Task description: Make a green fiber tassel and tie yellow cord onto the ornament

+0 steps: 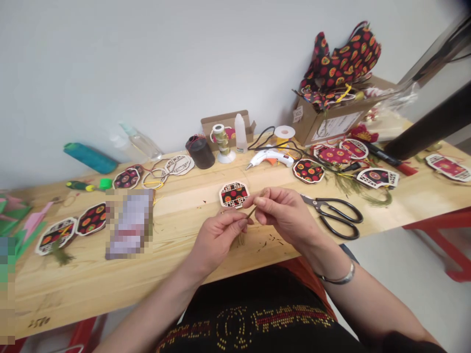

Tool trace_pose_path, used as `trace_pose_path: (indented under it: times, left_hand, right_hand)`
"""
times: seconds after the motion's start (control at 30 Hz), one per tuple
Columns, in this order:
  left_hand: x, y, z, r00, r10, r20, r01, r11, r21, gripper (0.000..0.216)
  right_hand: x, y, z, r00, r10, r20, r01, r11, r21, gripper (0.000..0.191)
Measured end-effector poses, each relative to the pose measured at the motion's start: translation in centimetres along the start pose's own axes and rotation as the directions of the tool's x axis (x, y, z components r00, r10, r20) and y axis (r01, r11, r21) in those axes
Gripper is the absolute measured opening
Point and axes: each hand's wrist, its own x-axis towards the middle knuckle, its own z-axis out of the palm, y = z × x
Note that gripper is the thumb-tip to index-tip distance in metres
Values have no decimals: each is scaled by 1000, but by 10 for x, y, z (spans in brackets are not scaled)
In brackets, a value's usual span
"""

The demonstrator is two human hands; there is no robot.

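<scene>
My left hand (217, 236) and my right hand (283, 212) meet over the wooden table (184, 274), both pinched on a thin olive-green thread tassel (251, 213) held between their fingertips. The tassel's loose end hangs below my left fingers. Just behind the hands lies a lantern-shaped cutout (234, 194) with red and black patterned fabric and a white lattice frame. Neither hand touches it. Small thread scraps lie on the wood under my hands.
Black scissors (336, 215) lie right of my right hand. A white glue gun (270, 158), dark thread spool (200, 152), ribbon spool (222, 142) and glue bottle (240, 132) stand behind. More fabric cutouts lie left (91, 218) and right (308, 170). A cardboard box (336, 125) holds patterned fabric.
</scene>
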Motion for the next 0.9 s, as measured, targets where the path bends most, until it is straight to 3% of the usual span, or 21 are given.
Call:
trace_pose_path:
  times: [0.1,0.27,0.43,0.53,0.6,0.73,0.83,0.9]
  left_hand:
    - [3,0,-4,998,58,6,-58,998,29,16]
    - [12,-1,-15,979,203,-13,-199,968,156,14]
    - [28,2,-35,915,398,-73,-329,837,437,15]
    - [40,9,-50,848,519,-107,-365,718,593,16]
    - [46,13,-58,803,585,-111,-370,636,678,16]
    - [39,17,-64,807,572,-146,-218,518,827,39]
    - [14,17,-53,772,564,-292,-127,587,799,45]
    - [-5,17,-39,800,462,-382,-129,755,644,30]
  right_hand:
    - [-1,-11,2,997,-19,77,15,999,52,20]
    - [3,-31,7,986,-155,59,154,988,31,24]
    - [9,-60,14,954,-292,65,298,948,-114,24]
    - [9,-74,21,936,-347,65,353,919,-178,23]
    - [10,-76,25,920,-383,78,391,900,-195,21]
    - [21,-57,24,918,-396,26,390,887,-247,18]
    - [35,-33,14,954,-300,-33,276,913,-299,21]
    - [41,-20,7,975,-217,-51,190,928,-321,21]
